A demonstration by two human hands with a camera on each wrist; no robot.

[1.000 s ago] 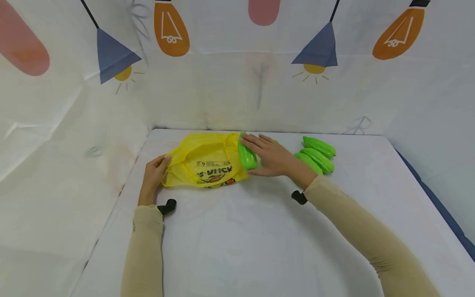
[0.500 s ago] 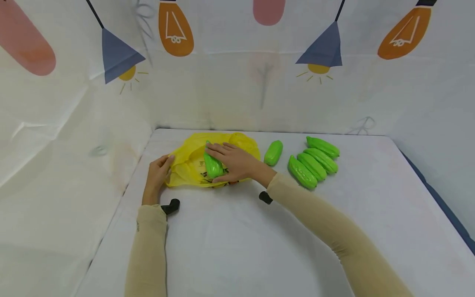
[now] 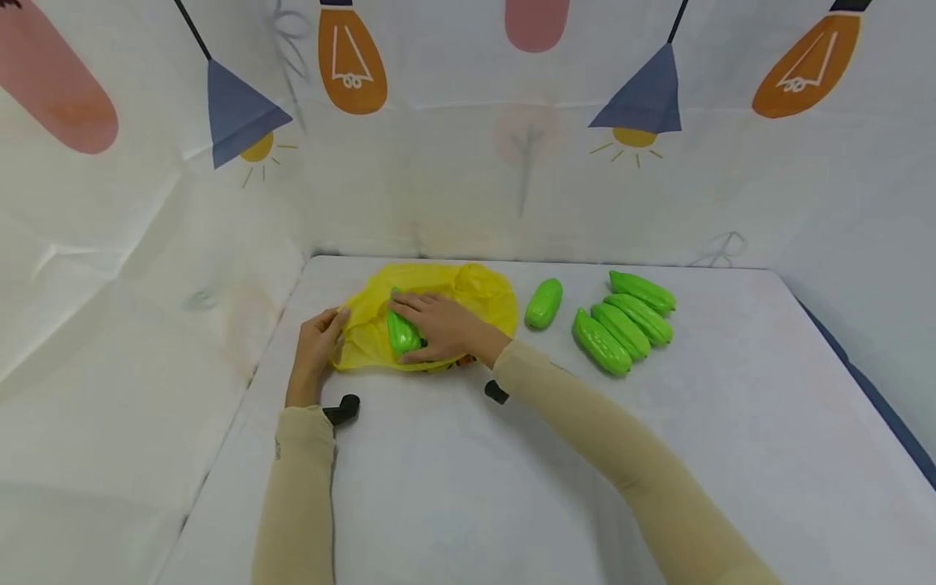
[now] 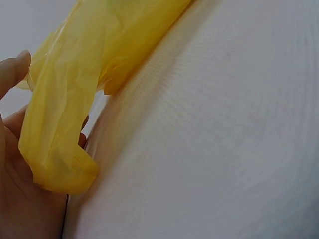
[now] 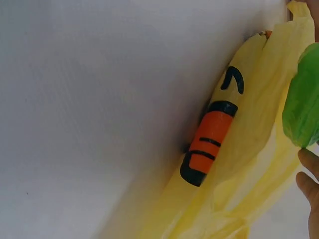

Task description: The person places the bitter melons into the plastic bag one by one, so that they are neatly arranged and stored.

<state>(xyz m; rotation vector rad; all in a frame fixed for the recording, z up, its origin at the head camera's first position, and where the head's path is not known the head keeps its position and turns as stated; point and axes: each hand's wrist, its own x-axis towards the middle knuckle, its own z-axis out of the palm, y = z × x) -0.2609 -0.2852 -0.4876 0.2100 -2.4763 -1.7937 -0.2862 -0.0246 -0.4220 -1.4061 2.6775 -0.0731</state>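
A crumpled yellow plastic bag lies at the back left of the table, its mouth spread toward the left. My left hand pinches the bag's left edge between thumb and fingers; the left wrist view shows the yellow film hanging over the palm. Over the bag's mouth, my right hand grips a glossy green gourd-like vegetable, fingers on its far side and thumb near its lower end. In the right wrist view, that green vegetable shows at the right edge beside the bag's film.
One loose green vegetable lies right of the bag. Farther right, several more form a slanted row. A white wall sheet with printed lamps rises behind the white table.
My right hand has carried the green vegetable leftward, from the bag's right side to over its mouth. The left hand keeps its hold on the bag's edge.
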